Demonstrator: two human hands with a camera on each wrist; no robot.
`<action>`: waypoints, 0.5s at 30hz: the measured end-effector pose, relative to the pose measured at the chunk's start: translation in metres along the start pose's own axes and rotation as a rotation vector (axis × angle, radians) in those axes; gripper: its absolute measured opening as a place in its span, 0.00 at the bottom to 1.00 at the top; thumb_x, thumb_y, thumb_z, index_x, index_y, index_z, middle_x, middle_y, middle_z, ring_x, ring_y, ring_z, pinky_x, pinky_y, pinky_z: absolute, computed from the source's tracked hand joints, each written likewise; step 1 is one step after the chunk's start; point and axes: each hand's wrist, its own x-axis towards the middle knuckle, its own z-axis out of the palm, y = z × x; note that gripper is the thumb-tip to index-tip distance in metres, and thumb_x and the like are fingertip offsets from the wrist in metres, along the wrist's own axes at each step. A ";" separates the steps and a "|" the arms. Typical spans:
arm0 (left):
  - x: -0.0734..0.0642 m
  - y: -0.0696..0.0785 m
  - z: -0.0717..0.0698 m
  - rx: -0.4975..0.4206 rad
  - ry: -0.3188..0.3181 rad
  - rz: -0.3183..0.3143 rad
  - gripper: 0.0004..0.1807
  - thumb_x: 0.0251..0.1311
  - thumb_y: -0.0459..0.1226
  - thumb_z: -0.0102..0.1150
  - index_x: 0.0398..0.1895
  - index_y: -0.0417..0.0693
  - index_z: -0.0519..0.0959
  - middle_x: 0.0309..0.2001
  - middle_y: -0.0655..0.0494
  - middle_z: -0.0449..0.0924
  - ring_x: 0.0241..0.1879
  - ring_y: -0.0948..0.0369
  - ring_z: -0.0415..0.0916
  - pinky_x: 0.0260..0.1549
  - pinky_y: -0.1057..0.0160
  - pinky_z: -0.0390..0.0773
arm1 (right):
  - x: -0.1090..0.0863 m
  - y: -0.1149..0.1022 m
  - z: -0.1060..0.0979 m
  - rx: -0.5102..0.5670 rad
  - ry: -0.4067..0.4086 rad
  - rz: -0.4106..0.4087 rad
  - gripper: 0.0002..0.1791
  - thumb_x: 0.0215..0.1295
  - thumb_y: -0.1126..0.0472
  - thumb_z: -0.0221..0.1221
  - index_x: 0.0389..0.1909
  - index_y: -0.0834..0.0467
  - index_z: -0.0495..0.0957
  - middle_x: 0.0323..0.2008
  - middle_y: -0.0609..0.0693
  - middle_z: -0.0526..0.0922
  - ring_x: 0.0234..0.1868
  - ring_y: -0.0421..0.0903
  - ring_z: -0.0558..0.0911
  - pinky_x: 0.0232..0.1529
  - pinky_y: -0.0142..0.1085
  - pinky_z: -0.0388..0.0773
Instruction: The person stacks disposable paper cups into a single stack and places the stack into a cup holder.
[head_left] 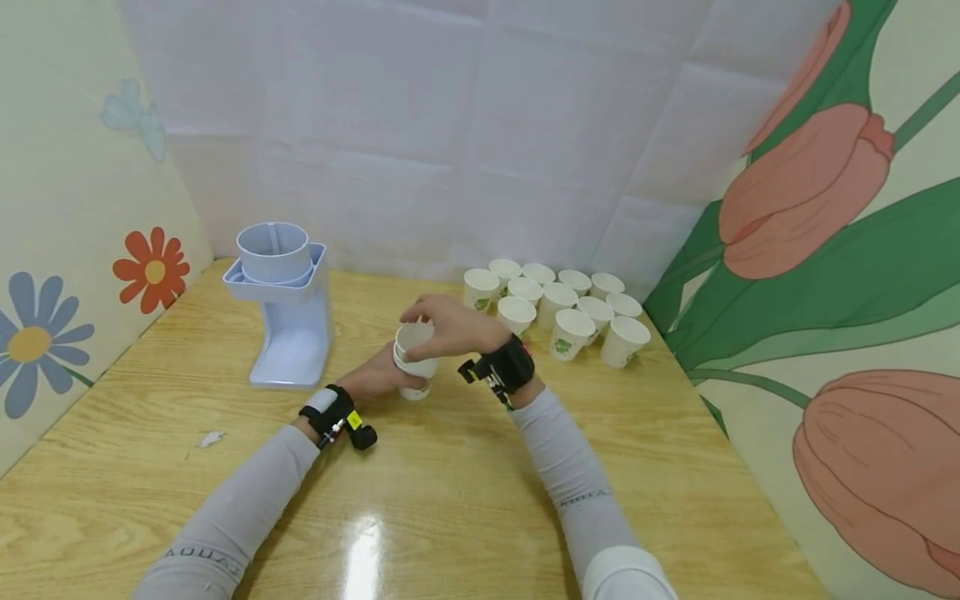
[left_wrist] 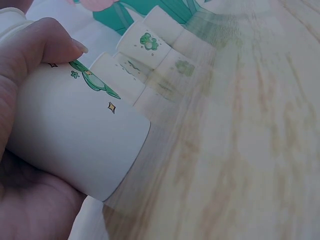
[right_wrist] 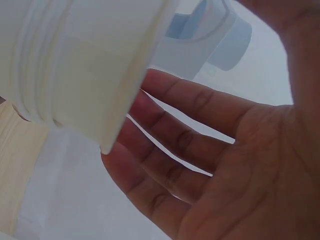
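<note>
My left hand (head_left: 375, 377) grips a stack of white paper cups (head_left: 415, 392) low down, thumb and fingers curled round it. In the left wrist view, a green cartoon print shows on the lowest cup (left_wrist: 90, 135). The top paper cup (head_left: 414, 335) stands higher out of the stack than the others, whose rims sit close together. My right hand (head_left: 455, 327) is at that top cup, thumb on the near side and fingers bent round the far side. In the right wrist view, its fingers (right_wrist: 165, 120) reach behind the rim, which hides some fingertips.
A pale blue stand (head_left: 291, 342) with a round tube (head_left: 273, 254) on top is at the back left. Several upright paper cups (head_left: 572, 335) are grouped at the back right. A small white scrap (head_left: 211, 438) lies on the wooden table (head_left: 450, 517). Cloth walls border the table.
</note>
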 end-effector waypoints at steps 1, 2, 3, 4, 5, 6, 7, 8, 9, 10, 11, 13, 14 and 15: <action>0.000 0.000 0.000 0.002 0.000 0.003 0.40 0.53 0.28 0.70 0.69 0.37 0.62 0.61 0.43 0.71 0.58 0.51 0.69 0.63 0.53 0.66 | 0.000 0.000 0.000 -0.002 -0.006 0.004 0.33 0.59 0.46 0.70 0.63 0.58 0.78 0.55 0.51 0.79 0.53 0.46 0.77 0.50 0.37 0.77; 0.001 0.000 0.000 0.002 0.000 0.005 0.40 0.53 0.28 0.70 0.70 0.37 0.62 0.61 0.43 0.71 0.58 0.52 0.69 0.63 0.54 0.66 | 0.000 -0.001 0.001 -0.006 -0.012 0.008 0.33 0.59 0.46 0.70 0.63 0.58 0.78 0.55 0.51 0.79 0.53 0.46 0.77 0.50 0.37 0.77; 0.001 0.000 0.000 0.002 0.000 0.010 0.40 0.54 0.28 0.69 0.70 0.37 0.62 0.61 0.43 0.71 0.58 0.52 0.69 0.62 0.54 0.66 | 0.001 -0.001 0.001 -0.016 -0.018 0.010 0.33 0.59 0.46 0.70 0.63 0.57 0.78 0.55 0.51 0.79 0.53 0.46 0.77 0.50 0.37 0.77; 0.001 0.000 0.000 0.004 -0.001 0.016 0.40 0.54 0.28 0.69 0.70 0.36 0.62 0.61 0.43 0.71 0.58 0.52 0.69 0.62 0.54 0.66 | 0.001 -0.001 0.002 -0.022 -0.024 0.010 0.33 0.59 0.47 0.70 0.63 0.57 0.78 0.55 0.51 0.79 0.53 0.46 0.77 0.50 0.36 0.77; 0.001 0.001 0.000 0.002 -0.001 0.020 0.39 0.54 0.28 0.69 0.69 0.36 0.62 0.61 0.43 0.72 0.57 0.53 0.69 0.61 0.55 0.67 | 0.002 -0.002 0.003 -0.027 -0.030 0.010 0.32 0.59 0.47 0.70 0.63 0.57 0.78 0.55 0.51 0.79 0.53 0.46 0.77 0.50 0.36 0.77; 0.001 0.000 0.000 0.005 -0.002 0.025 0.38 0.54 0.28 0.69 0.68 0.35 0.63 0.60 0.43 0.72 0.56 0.53 0.70 0.60 0.55 0.67 | 0.002 -0.002 0.004 -0.036 -0.037 0.010 0.32 0.59 0.47 0.70 0.63 0.58 0.78 0.55 0.51 0.79 0.53 0.45 0.77 0.50 0.36 0.77; 0.001 0.000 0.000 0.008 -0.002 0.027 0.38 0.55 0.28 0.69 0.68 0.34 0.63 0.60 0.43 0.73 0.56 0.54 0.70 0.60 0.56 0.68 | 0.003 -0.001 0.005 -0.045 -0.044 0.008 0.32 0.59 0.48 0.70 0.63 0.58 0.78 0.55 0.51 0.79 0.53 0.45 0.77 0.49 0.36 0.76; 0.001 0.000 0.000 0.011 0.000 0.026 0.37 0.55 0.27 0.69 0.67 0.34 0.64 0.59 0.42 0.73 0.55 0.54 0.70 0.59 0.57 0.68 | 0.004 -0.001 0.006 -0.053 -0.050 0.004 0.33 0.59 0.48 0.70 0.63 0.58 0.78 0.54 0.52 0.79 0.53 0.46 0.77 0.49 0.35 0.76; 0.000 0.001 0.000 0.014 0.001 0.024 0.36 0.55 0.27 0.69 0.67 0.33 0.64 0.59 0.42 0.73 0.55 0.55 0.70 0.59 0.57 0.68 | 0.005 -0.001 0.007 -0.061 -0.054 0.002 0.33 0.59 0.49 0.71 0.63 0.58 0.78 0.54 0.52 0.80 0.52 0.45 0.77 0.49 0.35 0.76; 0.001 0.000 0.000 0.017 0.002 0.022 0.36 0.55 0.27 0.69 0.67 0.33 0.64 0.59 0.42 0.74 0.55 0.55 0.70 0.59 0.57 0.68 | 0.006 0.000 0.007 -0.061 -0.059 0.001 0.33 0.58 0.49 0.71 0.63 0.59 0.78 0.54 0.52 0.80 0.53 0.46 0.77 0.49 0.35 0.76; 0.001 0.000 0.000 0.019 0.004 0.019 0.36 0.55 0.27 0.69 0.66 0.33 0.65 0.59 0.42 0.74 0.55 0.55 0.71 0.59 0.57 0.68 | 0.007 0.000 0.008 -0.066 -0.062 -0.001 0.33 0.58 0.50 0.71 0.63 0.59 0.78 0.54 0.53 0.80 0.53 0.46 0.77 0.49 0.35 0.76; 0.001 -0.001 0.000 0.018 0.005 0.015 0.35 0.55 0.27 0.69 0.66 0.33 0.65 0.59 0.42 0.74 0.55 0.55 0.71 0.59 0.57 0.68 | 0.007 0.000 0.009 -0.067 -0.065 -0.001 0.34 0.57 0.50 0.72 0.63 0.59 0.78 0.54 0.53 0.80 0.53 0.46 0.77 0.49 0.35 0.76; 0.001 -0.001 0.000 0.017 0.004 0.013 0.35 0.55 0.27 0.69 0.66 0.33 0.65 0.59 0.42 0.74 0.55 0.55 0.71 0.59 0.57 0.69 | 0.008 0.000 0.009 -0.064 -0.064 0.001 0.34 0.57 0.50 0.72 0.63 0.59 0.78 0.54 0.53 0.80 0.53 0.46 0.77 0.49 0.35 0.76; 0.001 -0.002 -0.001 0.018 0.004 0.013 0.35 0.55 0.27 0.69 0.66 0.33 0.65 0.59 0.42 0.74 0.55 0.55 0.71 0.59 0.57 0.69 | 0.008 0.000 0.009 -0.065 -0.064 0.003 0.34 0.57 0.50 0.72 0.63 0.59 0.78 0.54 0.53 0.80 0.53 0.46 0.77 0.49 0.35 0.76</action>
